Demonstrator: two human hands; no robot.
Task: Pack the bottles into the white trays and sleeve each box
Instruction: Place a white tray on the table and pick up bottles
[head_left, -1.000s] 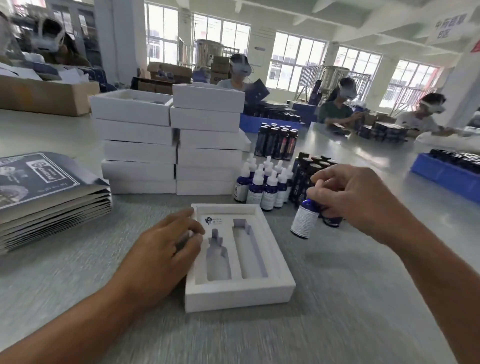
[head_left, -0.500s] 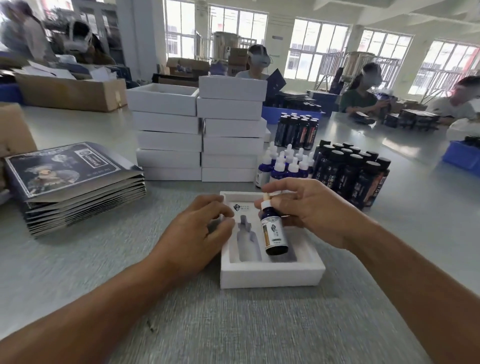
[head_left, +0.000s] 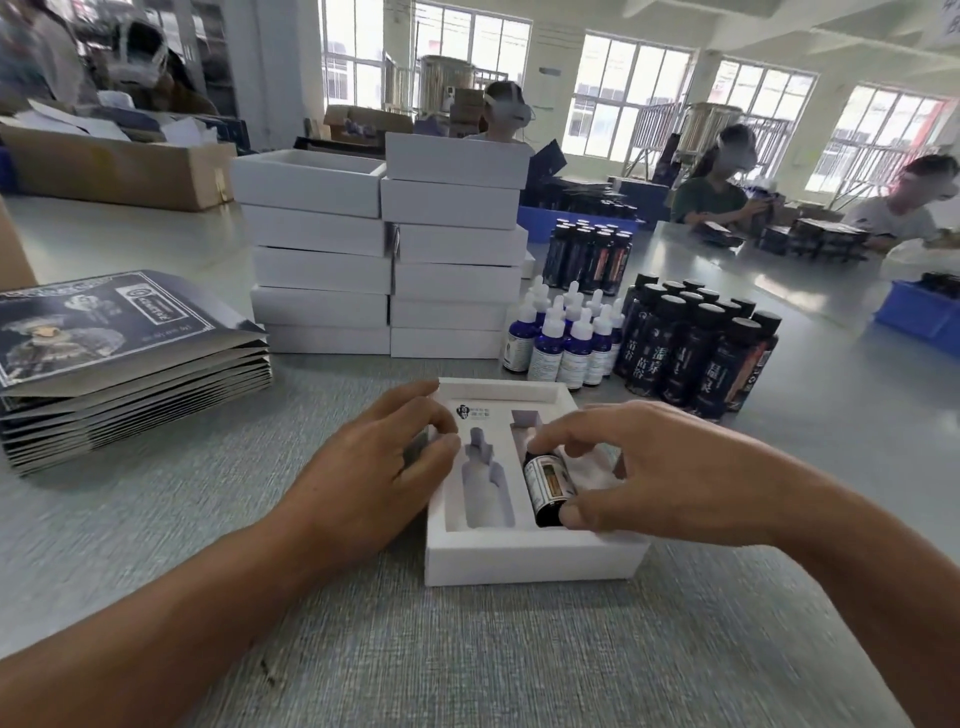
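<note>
A white foam tray with two bottle-shaped slots lies in front of me on the grey table. My right hand holds a dark bottle lying in the right slot, fingers at its top and thumb at its base. The left slot holds nothing. My left hand rests on the tray's left edge, fingers curled over the rim. Behind the tray stand several blue dropper bottles and several black-capped dark bottles.
Two stacks of white boxes rise behind the tray. A pile of flat printed sleeves lies at the left. More dark bottles, blue bins, a cardboard box and seated people are farther back.
My right hand carried the dark bottle from the bottle group over the tray and laid it down into the right slot. My left hand stayed on the tray's left edge.
</note>
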